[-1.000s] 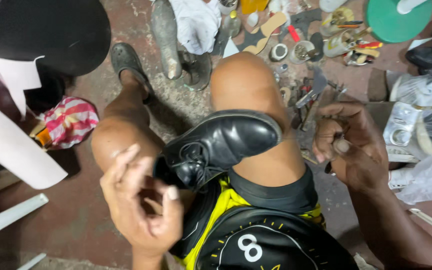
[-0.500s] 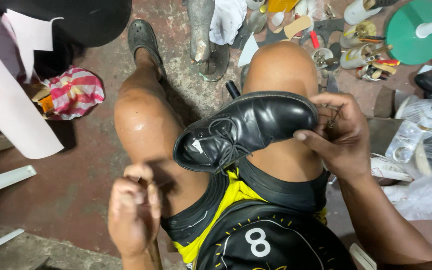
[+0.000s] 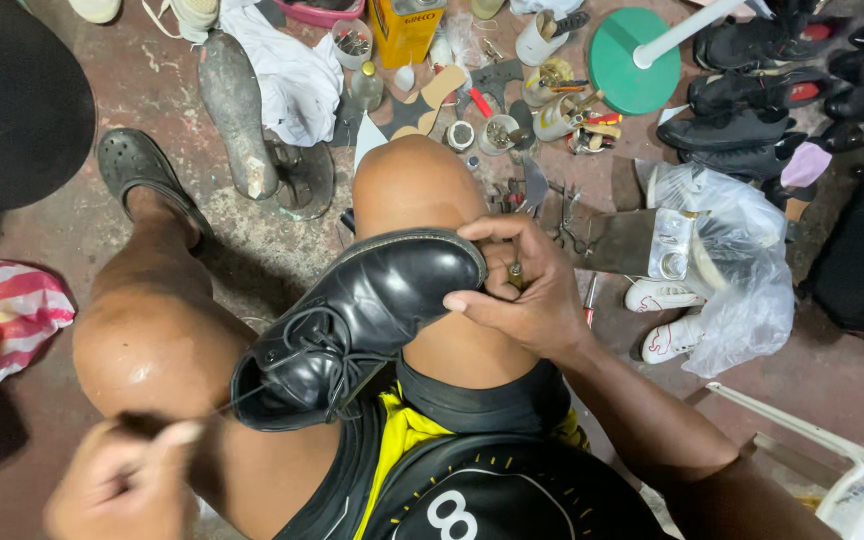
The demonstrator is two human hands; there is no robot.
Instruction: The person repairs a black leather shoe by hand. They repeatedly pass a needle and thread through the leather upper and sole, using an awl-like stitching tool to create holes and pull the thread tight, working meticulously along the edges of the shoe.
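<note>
The black leather lace-up shoe [image 3: 357, 325] lies across our lap, its heel end resting on the left thigh and its toe on the right thigh just below the knee. Our right hand [image 3: 524, 290] is curled over the toe, thumb pressing the upper near the welt, fingers closed around a small metal tool whose tip shows between them; we cannot tell what kind of tool it is. Our left hand [image 3: 117, 480] is low and blurred, fingers pinched shut, and a thin thread seems to run taut from it toward the shoe's opening. The risk we see lies in that tension: a hard pull could drag the shoe off the thighs, since only the right hand pins it, or snap the thread. The tool sits close to bare skin at the knee, so a slip off the glossy leather could jab the leg. Beyond the knees the floor is crowded with an iron shoe last [image 3: 237, 110], small tins and loose tools, where a dropped shoe could scatter things.
</note>
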